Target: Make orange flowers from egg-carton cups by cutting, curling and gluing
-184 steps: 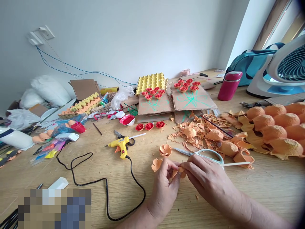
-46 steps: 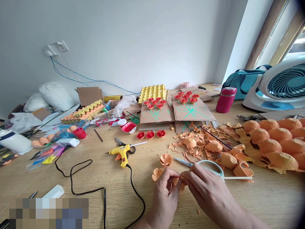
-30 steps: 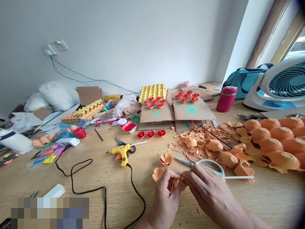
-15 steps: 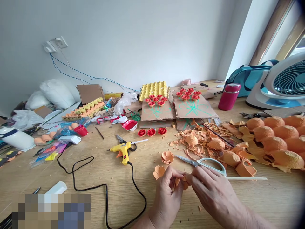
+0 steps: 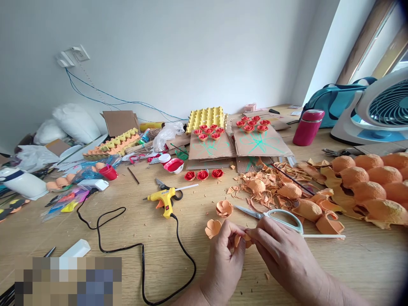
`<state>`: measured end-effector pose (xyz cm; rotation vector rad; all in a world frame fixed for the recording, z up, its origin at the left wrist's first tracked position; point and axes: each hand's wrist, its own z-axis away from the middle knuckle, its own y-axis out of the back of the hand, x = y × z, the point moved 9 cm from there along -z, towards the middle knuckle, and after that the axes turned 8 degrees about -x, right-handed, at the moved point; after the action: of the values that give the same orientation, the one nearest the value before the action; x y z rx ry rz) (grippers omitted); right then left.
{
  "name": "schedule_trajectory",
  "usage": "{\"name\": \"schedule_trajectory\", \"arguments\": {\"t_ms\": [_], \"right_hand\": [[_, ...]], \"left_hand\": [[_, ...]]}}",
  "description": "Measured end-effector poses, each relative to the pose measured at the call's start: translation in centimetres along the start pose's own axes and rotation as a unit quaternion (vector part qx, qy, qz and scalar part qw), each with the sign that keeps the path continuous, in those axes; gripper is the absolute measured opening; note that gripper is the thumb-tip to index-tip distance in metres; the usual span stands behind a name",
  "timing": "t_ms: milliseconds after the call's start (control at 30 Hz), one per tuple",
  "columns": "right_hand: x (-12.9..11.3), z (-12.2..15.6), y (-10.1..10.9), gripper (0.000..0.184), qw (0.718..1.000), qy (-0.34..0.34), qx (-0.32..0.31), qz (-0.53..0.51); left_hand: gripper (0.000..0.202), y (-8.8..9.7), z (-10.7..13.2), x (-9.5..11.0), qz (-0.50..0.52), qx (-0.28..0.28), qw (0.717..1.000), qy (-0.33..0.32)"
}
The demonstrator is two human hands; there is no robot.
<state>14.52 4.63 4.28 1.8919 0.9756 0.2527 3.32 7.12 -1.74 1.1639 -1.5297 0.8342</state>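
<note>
Between my fingers is an orange egg-carton flower (image 5: 241, 241), mostly hidden by the hands. My left hand (image 5: 225, 259) pinches it from the left, thumb and forefinger closed on it. My right hand (image 5: 280, 250) meets it from the right, with fingertips closed at the petals' edge. Just beyond the left hand lie two more orange flowers, one cupped upright (image 5: 225, 208) and one closer to the knuckles (image 5: 213, 228). Scissors with pale handles (image 5: 285, 219) lie behind the right hand, blades pointing left. A white glue stick (image 5: 323, 236) sits to its right.
A yellow glue gun (image 5: 161, 201) lies left of centre, its black cord (image 5: 143, 272) looping over the table. Orange carton scraps (image 5: 264, 187) and an egg tray (image 5: 366, 182) are at right. Red flowers (image 5: 202, 174) stand near a bowl of red paint (image 5: 174, 166) and painted cardboard (image 5: 259, 144).
Both hands stay on the orange flower, with only slight shifts of the right fingers. The view has tilted very slightly.
</note>
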Motion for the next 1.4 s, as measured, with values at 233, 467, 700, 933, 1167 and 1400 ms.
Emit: {"name": "schedule_trajectory", "arguments": {"t_ms": [233,467,700,933,1167,1400], "right_hand": [[0.0,-0.2,-0.1,0.028,1.000,0.006,-0.003,0.008],[0.3,0.0,0.2,0.024,1.000,-0.012,0.007,-0.028],[-0.2,-0.2,0.1,0.030,1.000,0.006,-0.002,0.017],[-0.3,0.2,-0.7,0.030,0.998,0.023,-0.019,0.055],[-0.1,-0.3,-0.8,0.030,0.999,0.012,-0.034,0.035],[1.3,0.0,-0.5,0.026,0.999,-0.039,-0.020,-0.008]], "left_hand": [[0.020,0.5,0.0,0.5,0.010,0.017,1.000,-0.009],[0.010,0.6,-0.1,1.0,-0.038,0.029,0.999,-0.005],[0.011,0.5,0.1,0.8,-0.100,0.014,0.995,0.021],[0.011,0.3,-0.1,0.7,-0.063,-0.001,0.997,0.033],[0.006,-0.1,-0.2,-0.2,-0.043,-0.040,0.994,0.087],[0.020,0.4,-0.3,-1.0,-0.040,-0.029,0.993,0.107]]}}
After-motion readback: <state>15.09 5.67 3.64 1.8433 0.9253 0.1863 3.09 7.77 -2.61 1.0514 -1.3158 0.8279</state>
